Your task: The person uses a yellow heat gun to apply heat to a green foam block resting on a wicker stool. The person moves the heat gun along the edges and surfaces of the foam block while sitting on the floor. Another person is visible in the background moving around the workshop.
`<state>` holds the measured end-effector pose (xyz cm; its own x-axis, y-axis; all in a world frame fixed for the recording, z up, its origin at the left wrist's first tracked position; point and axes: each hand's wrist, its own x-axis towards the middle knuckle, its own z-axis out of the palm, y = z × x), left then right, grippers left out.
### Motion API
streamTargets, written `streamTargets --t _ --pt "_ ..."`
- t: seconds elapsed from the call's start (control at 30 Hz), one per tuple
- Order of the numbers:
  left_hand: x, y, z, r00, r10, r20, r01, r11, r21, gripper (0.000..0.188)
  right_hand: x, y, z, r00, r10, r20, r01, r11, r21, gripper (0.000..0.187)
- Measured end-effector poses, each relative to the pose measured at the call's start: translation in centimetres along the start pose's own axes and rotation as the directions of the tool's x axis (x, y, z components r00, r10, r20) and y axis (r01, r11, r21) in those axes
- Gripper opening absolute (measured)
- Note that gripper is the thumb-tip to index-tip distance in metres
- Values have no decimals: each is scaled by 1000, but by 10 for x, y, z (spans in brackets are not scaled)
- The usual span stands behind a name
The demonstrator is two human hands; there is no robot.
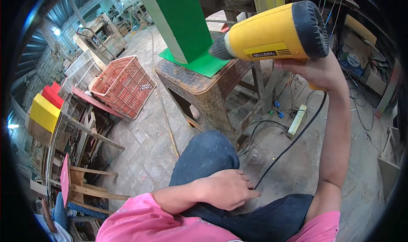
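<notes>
My right hand (312, 74) is raised and wrapped round the handle of a yellow and black heat gun (263, 33). The gun's dark nozzle points left, at or very near the lower right edge of a tall green block (180, 21) with a paler side. The block stands upright on a flat green sheet (219, 64), on top of a woven-patterned stool (204, 86). My left hand (225, 189) rests across my bent knee, fingers loosely stretched and holding nothing visible. The gun's black cord (293, 144) runs down past its fingertips.
A power strip (297, 121) lies on the floor right of the stool. To the left are a red plastic crate (123, 84), a rack with yellow (44, 112) and red pieces, and a wooden chair frame (97, 192). Another person (53, 220) is partly visible at lower left.
</notes>
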<state>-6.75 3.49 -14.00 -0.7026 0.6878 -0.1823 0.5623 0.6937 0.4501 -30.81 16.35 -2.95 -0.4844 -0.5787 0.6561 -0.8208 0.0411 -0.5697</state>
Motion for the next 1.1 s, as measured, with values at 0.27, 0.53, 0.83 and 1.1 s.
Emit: streamTargets --t 0.27,0.53,0.83,1.1 --pt "-6 1 0 999 14 -42 -13 1000 24 35 6 -1 -5 971 210 115 -221 971 89 36" --pt "-6 -2 4 992 48 -121 -40 997 69 38 9 6 13 988 133 -73 -124 986 115 32" --pt "-8 0 1 1000 -8 -13 8 1000 -18 36 12 -9 13 967 254 29 -256 959 126 35" --pt "-10 -2 4 995 24 -99 -20 999 39 37 15 10 19 991 75 -115 -60 990 125 32"
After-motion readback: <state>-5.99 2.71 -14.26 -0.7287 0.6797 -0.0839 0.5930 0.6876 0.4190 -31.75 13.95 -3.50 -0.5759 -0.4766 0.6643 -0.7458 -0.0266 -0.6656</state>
